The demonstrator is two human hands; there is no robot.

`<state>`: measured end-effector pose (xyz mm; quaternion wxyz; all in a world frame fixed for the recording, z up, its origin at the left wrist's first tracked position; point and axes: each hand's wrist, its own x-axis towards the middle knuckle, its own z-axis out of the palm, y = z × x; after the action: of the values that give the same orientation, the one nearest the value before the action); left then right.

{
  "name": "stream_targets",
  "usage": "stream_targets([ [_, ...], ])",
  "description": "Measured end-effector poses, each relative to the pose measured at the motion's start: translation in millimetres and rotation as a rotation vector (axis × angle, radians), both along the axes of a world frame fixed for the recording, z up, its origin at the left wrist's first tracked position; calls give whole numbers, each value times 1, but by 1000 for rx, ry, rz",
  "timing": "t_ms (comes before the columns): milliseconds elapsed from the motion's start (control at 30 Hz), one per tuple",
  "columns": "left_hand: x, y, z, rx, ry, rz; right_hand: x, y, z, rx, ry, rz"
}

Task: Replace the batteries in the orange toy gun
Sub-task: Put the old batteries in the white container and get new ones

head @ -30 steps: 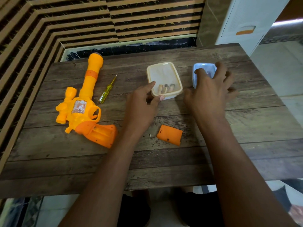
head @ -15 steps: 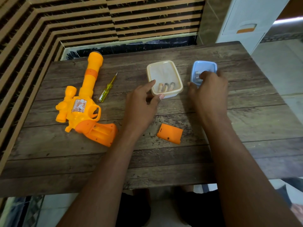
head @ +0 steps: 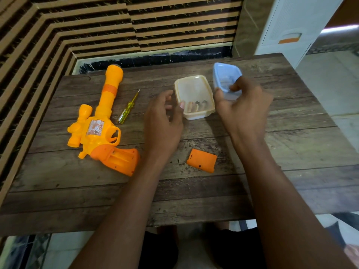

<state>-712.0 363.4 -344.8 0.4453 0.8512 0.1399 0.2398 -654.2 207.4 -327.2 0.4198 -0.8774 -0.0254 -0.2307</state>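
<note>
**Blue tub tipped up for fresh cells while the gun lies opened**

The blue tub (head: 226, 78), just right of the cream tub (head: 194, 82), is gripped by the right hand (head: 242, 105). The fingers are curled over its near rim and the thumb is set against its left wall. It is held tilted, open side towards the person, probably so that its contents can be seen or tipped out. What lies inside is too blurred to be named.

The left hand (head: 163, 121) is kept at the left wall of the cream tub, with the fingers loosely curled and nothing held. The thumb tip is at or just beside that wall, and whether it touches cannot be told. The hand may be placed there to steady the tub.

A few batteries (head: 196, 106) are gathered at the near end of the cream tub, and they are judged to be the spent ones set aside.

The orange toy gun (head: 97, 129) is laid on its side on the table (head: 291, 142), well to the left of the cream tub, with its grip compartment open, bare and facing up, ready to be refilled. It lies well apart from both hands, left of the left one. The battery cover (head: 202, 160) is left nearer the person than the cream tub. The screwdriver (head: 129, 106) is parked between the cream tub and the gun.
</note>
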Motion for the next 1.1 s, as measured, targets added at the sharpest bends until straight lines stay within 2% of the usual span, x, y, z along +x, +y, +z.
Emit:
stream_targets([
  [67,1,2,2,-57,-67,49,-5,7,3,122,-62,76],
  [133,2,3,4,-200,-97,44,-11,14,3,183,-108,160],
  [400,-3,1,23,-944,-76,-164,-30,40,4,197,-257,447],
  [467,-4,5,26,-1043,-98,-190,-32,45,3,185,-249,493],
  [667,-7,11,30,-1020,-88,-217,-34,50,4,249,-244,507],
  [1000,-5,20,29,-955,-98,-181,-30,45,4,605,9,535],
  [1100,-6,21,29,-941,-81,-158,-28,42,6,652,49,559],
])
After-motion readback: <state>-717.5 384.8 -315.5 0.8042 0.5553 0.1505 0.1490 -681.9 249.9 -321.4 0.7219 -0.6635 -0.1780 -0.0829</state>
